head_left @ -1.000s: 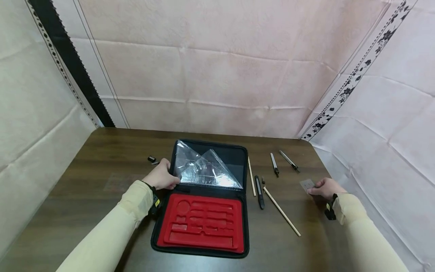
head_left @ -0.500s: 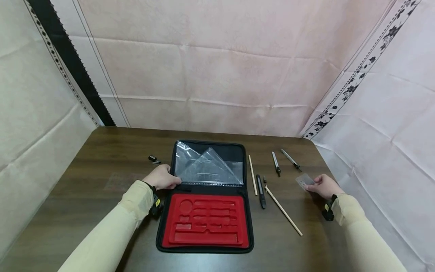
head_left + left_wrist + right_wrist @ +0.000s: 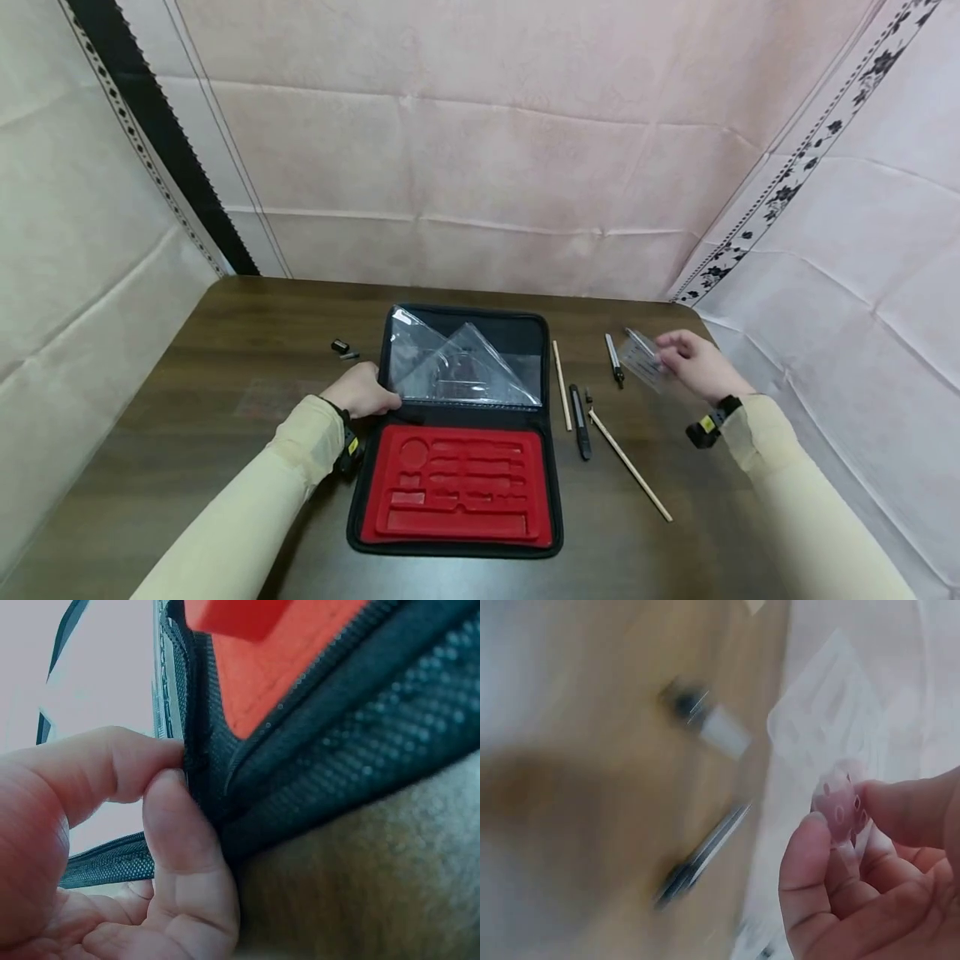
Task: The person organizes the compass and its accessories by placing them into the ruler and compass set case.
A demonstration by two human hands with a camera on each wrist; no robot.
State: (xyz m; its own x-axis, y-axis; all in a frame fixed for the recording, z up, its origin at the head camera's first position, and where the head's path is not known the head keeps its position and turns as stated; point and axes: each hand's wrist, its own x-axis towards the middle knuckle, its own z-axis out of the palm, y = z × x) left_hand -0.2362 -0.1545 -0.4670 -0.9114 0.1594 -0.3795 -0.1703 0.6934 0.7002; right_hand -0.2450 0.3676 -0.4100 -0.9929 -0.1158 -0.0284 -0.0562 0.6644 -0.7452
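Note:
My left hand (image 3: 362,392) pinches the edge of an open black zip case (image 3: 498,321) between thumb and finger, beside its fold, also seen close up in the left wrist view. A moulded red insert (image 3: 459,525) with vacant hollows fills the near half. Clear triangular set squares (image 3: 468,367) lie in the far half. Over the table's right side, my right hand (image 3: 697,367) pinches a thin clear plastic stencil (image 3: 829,712) with cut-out shapes by one end. In the head view, the stencil overlaps a silver and black drawing instrument behind it.
Another silver and black instrument (image 3: 614,360) lies left of the stencil. Right of the case are two wooden sticks (image 3: 630,467), a dark slim tool (image 3: 580,422) and a tiny dark piece (image 3: 588,397). Small black (image 3: 340,346) and grey (image 3: 349,356) pieces lie left of the lid.
My right hand has lifted the stencil and moved it away from me and slightly left. My left hand stays at the case's edge; the case has turned slightly, its near half shifting right.

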